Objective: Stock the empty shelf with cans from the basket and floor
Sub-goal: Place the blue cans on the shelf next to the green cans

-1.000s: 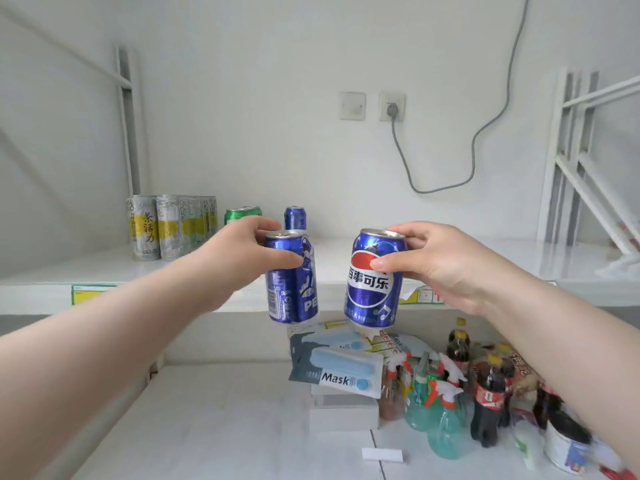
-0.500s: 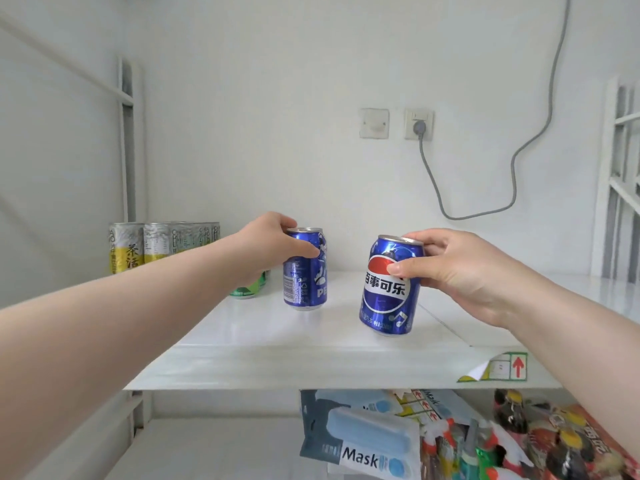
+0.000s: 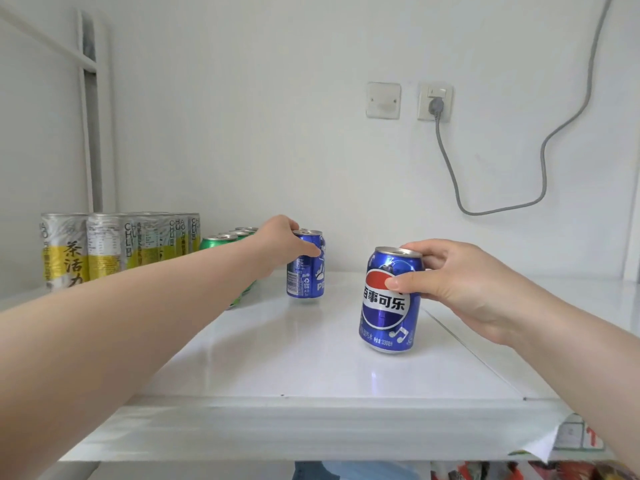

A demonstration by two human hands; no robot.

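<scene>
A white shelf (image 3: pixel 311 375) is seen across the lower view. At the shelf's left rear, a row of tall silver-and-yellow cans (image 3: pixel 104 247) is lined up upright. The left hand (image 3: pixel 277 244) is stretched to the shelf's rear middle, where the rear blue can (image 3: pixel 306 271) is gripped near its top by curled fingers. The right hand (image 3: pixel 460 282) is held over the shelf's centre. There the front blue can (image 3: pixel 389 303), slightly tilted, is gripped with the thumb on its label and the fingers curled behind its rim. Whether either blue can touches the shelf cannot be told. Green cans (image 3: pixel 218 241) are stood on the shelf between the tall row and the rear blue can, partly hidden by the left forearm. A grey cable (image 3: pixel 540 161) is plugged into a socket (image 3: pixel 434 102) on the wall above the shelf.
</scene>
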